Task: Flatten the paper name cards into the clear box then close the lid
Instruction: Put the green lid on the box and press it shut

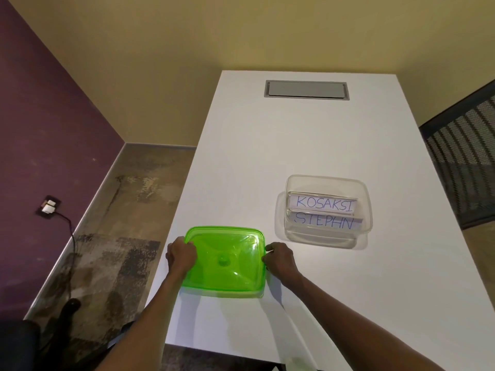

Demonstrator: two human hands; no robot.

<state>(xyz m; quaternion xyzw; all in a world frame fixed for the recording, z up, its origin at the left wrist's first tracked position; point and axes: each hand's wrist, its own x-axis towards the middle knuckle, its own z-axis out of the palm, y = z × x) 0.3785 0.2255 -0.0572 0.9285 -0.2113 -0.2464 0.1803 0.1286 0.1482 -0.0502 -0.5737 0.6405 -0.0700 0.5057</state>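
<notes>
Head view: our left hand (181, 255) and right hand (279, 257) grip opposite edges of the green lid (225, 263) on the desk (267, 145). At two o'clock from it, the clear box (328, 210) holds two name cards (324, 206).

Lid (225, 263) is bright see-through green. Box (328, 180) is clear, and the two cards (325, 206) inside are white with blue handwritten letters. Table (267, 145) is plain white with a grey panel (306, 89) at the far edge. Walls – one purple (45, 116), one yellowish (187, 36). Floor (115, 236) is blotchy brown and grey – chair (466, 156) is black mesh.
</notes>
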